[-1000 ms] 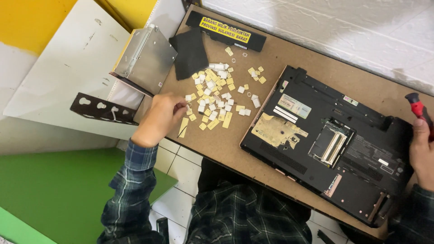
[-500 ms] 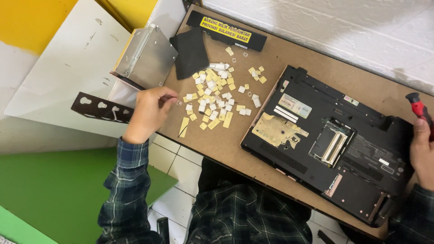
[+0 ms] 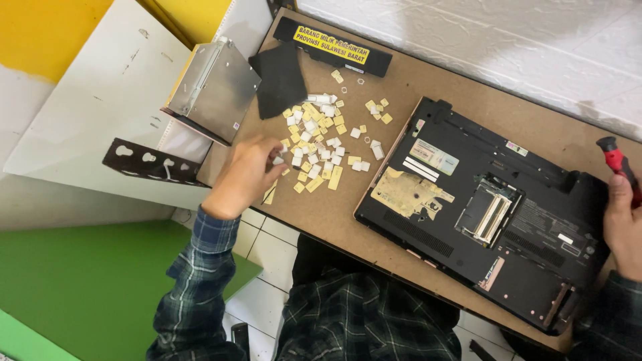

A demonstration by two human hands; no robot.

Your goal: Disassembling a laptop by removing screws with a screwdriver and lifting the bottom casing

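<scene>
Left hand pinching among keycaps — touching pile's left edge, right hand gripping red screwdriver beside laptop

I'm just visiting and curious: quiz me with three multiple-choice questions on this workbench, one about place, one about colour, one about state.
1. The pile of small key caps lies where?
A. left of the laptop
B. on the laptop
C. on the floor
2. The screwdriver handle in the right hand is:
A. blue
B. red and black
C. green
3. The laptop lies:
A. screen open
B. underside up
C. on edge
Answers: 1 A, caps lie on the board by the left hand; 2 B, colours show; 3 B, its bottom panel with an open bay faces up.
</scene>
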